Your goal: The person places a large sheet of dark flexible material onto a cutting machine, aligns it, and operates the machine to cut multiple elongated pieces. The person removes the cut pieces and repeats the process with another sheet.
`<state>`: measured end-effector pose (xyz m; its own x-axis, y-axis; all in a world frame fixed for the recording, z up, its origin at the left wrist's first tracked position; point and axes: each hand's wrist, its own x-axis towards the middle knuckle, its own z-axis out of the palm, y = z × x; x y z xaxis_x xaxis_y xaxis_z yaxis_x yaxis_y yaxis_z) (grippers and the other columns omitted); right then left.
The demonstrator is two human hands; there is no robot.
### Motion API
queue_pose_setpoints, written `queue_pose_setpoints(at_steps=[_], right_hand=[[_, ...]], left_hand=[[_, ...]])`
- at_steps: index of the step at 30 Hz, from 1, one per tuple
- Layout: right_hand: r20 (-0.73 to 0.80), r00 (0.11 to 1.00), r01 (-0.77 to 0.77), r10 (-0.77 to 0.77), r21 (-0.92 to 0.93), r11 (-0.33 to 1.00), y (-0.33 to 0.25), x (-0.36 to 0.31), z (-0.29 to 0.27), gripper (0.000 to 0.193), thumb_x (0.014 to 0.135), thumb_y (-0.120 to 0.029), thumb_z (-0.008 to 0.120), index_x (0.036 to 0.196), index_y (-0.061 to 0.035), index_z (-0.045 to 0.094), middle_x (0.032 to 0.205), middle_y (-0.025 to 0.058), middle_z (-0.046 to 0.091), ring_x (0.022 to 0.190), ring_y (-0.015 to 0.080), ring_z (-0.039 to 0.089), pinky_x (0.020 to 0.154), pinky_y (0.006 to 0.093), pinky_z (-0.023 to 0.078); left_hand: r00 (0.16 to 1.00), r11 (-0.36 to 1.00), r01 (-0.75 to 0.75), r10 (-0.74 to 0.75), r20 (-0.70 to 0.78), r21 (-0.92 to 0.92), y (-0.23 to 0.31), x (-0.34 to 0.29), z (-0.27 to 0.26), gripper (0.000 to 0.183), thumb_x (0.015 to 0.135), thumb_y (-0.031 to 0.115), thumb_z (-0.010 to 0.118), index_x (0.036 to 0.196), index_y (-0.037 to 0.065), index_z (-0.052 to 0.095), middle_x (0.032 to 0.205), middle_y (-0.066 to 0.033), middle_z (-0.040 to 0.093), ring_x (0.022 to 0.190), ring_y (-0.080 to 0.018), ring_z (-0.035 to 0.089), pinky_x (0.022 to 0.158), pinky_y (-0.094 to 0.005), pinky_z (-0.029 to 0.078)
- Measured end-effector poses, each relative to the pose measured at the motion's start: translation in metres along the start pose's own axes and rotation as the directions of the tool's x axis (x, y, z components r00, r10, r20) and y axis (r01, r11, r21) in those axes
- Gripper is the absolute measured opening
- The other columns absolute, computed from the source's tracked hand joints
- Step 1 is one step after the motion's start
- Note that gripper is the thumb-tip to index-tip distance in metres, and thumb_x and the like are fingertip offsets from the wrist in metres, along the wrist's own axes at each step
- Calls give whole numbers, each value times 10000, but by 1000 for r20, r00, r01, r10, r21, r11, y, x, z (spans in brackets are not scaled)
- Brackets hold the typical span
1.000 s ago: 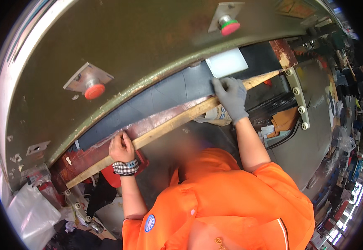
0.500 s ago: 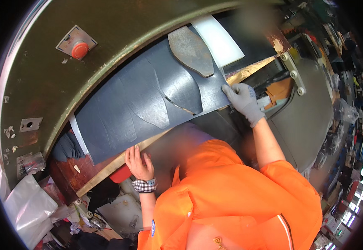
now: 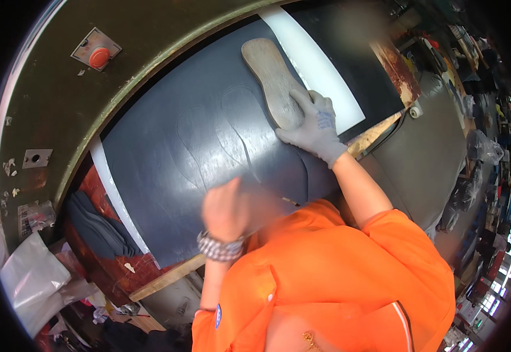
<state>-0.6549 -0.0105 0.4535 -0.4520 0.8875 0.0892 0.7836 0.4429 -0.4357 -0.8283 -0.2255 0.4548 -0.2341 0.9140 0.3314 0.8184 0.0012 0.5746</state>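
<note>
A dark blue-grey sheet [image 3: 150, 158] lies in front of me, with several sole-shaped outlines cut into it. Near its right end rests a sole-shaped cutting die [image 3: 275, 82], worn and grey-brown. My right hand [image 3: 316, 124], in a grey glove, is closed round the die's near end, thumb on one edge and fingers on the other. My left hand [image 3: 227, 210] is bare, with a checkered band [image 3: 220, 247] at the wrist. It hovers over the sheet's near edge, its fingers smeared by motion.
A white board [image 3: 320, 64] shows under the sheet at both ends. Beyond it arches a dark green machine beam with a red push button [image 3: 99, 57]. Dark sole-shaped pieces [image 3: 98, 227] are stacked at the left, near clear plastic bags [image 3: 32, 276].
My right hand has gone from the sheet's right edge onto the die. The sheet has shifted nearer to me, and the die lies turned. My left hand has lifted from the near edge and moved right.
</note>
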Motion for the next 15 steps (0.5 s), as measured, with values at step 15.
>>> queue_pose_setpoints(at_steps=[15], right_hand=[[-119, 990, 62, -70, -68, 996, 163, -83, -71, 791, 601, -305, 862, 1323, -112, 603, 1389, 227, 481, 1238, 410, 471, 1056, 483, 406]], left_hand=[[931, 959, 279, -257, 258, -52, 104, 78, -50, 580, 716, -101, 726, 1274, 43, 654, 1203, -156, 707, 1102, -279, 695, 975, -358, 531]])
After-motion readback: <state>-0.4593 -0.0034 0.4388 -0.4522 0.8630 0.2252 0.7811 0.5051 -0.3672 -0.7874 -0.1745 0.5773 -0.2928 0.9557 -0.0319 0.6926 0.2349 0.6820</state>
